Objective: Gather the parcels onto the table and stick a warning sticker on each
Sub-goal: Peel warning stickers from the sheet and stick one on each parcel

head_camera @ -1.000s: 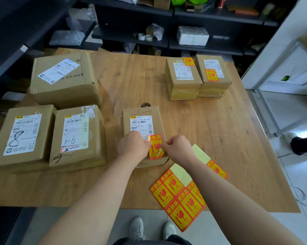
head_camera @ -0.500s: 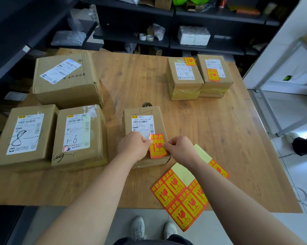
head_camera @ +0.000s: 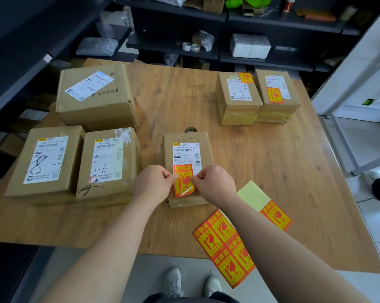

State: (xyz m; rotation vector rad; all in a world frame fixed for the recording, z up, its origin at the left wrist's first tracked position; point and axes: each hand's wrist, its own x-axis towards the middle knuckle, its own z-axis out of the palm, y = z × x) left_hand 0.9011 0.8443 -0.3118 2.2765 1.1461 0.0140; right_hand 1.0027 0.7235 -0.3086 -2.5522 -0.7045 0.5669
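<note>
Table (head_camera: 272, 171), wood. Centre of frame: small parcel (head_camera: 169, 147), warning sticker (head_camera: 184, 179) on its top, overlapping the label's lower edge. Left grip (head_camera: 154, 182) pinches the sticker's left edge, right grip (head_camera: 214, 184) its right edge. Lower right: sticker sheet (head_camera: 226, 248) overhanging the table's near edge. Upper right: stickered parcel marked 1-8 (head_camera: 237, 106) touching a second stickered parcel (head_camera: 276, 108)
</note>
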